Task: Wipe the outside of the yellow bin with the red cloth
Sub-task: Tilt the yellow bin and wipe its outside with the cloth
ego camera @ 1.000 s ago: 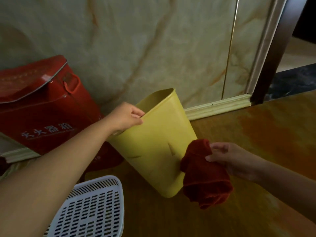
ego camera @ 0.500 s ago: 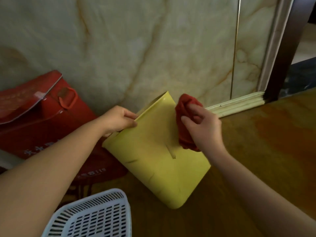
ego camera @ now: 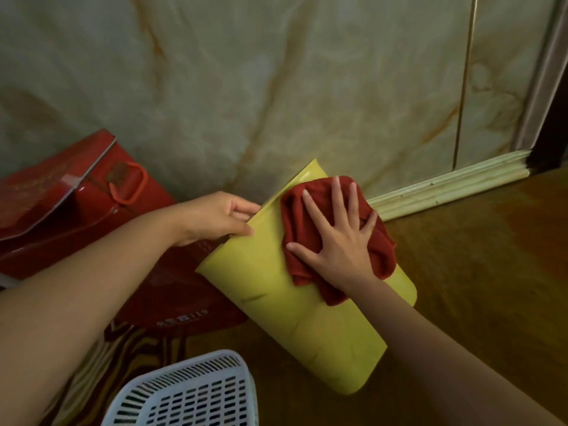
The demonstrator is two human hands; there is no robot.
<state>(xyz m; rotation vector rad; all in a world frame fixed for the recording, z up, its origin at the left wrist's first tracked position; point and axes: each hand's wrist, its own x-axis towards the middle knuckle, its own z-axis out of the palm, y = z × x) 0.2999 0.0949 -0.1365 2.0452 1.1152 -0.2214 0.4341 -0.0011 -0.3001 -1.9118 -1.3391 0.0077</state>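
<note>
The yellow bin [ego camera: 295,327] is tipped far over, its rim towards the wall and its base towards me, one broad side facing up. My left hand [ego camera: 215,218] pinches the bin's rim at the upper left. The red cloth [ego camera: 295,229] lies crumpled on the upper part of that side. My right hand [ego camera: 341,241] presses flat on the cloth with its fingers spread, pointing to the rim. The bin's inside is hidden.
A red metal box [ego camera: 76,216] with a handle and white characters stands left against the marble wall [ego camera: 276,87]. A white slotted basket [ego camera: 187,395] sits at the bottom edge. A pale skirting board [ego camera: 451,186] meets the brown floor [ego camera: 491,287] on the right.
The bin has tilted further over. My right hand carried the cloth from the bin's lower right up to its upper side and now lies flat and spread on it.
</note>
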